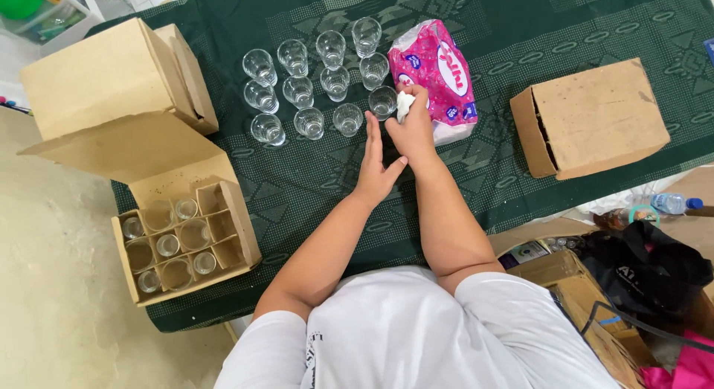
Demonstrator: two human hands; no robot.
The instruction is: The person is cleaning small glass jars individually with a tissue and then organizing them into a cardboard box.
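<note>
Gripping white tissue, right hand at pink pack; left hand flat, released. 12 glasses centre top, 3 boxes.

Bare green cloth before hands — glasses crowd behind, tissue pack right.

Person seen from above, mostly torso and arms. Wearing plain white t-shirt, short sleeves ending just above elbows, fabric loose, bit wrinkled across chest. Small dark print on front near left side of chest, partly cut off at bottom edge, can't really make out design. Both forearms bare, no watch, no bracelets, no rings as far as I can tell. Left hand and right hand both bare, no gloves. Nails short, unpainted from look of it.
</note>
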